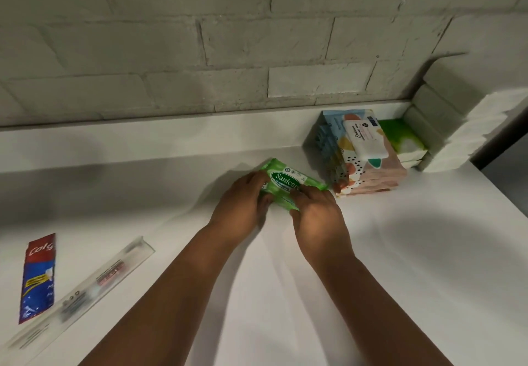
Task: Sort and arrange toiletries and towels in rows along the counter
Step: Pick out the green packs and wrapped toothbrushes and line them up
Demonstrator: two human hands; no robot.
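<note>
A green Sanicare wipes pack (288, 182) lies on the white counter (400, 251), held between both hands. My left hand (243, 202) grips its left end and my right hand (317, 217) grips its near right edge. Just right of it stands a stack of patterned wipes packs (365, 165) with a white lid on top. Behind that stack are green and white tissue packs (405, 140) and a pile of folded white towels (468, 134) against the wall. A red and blue Colgate toothpaste sachet (37, 277) and a clear boxed toothbrush (85, 288) lie at the far left.
A grey block wall (228, 37) runs behind the counter with a low white ledge (143, 128) at its foot. The counter's right edge (503, 194) drops off beside the towels.
</note>
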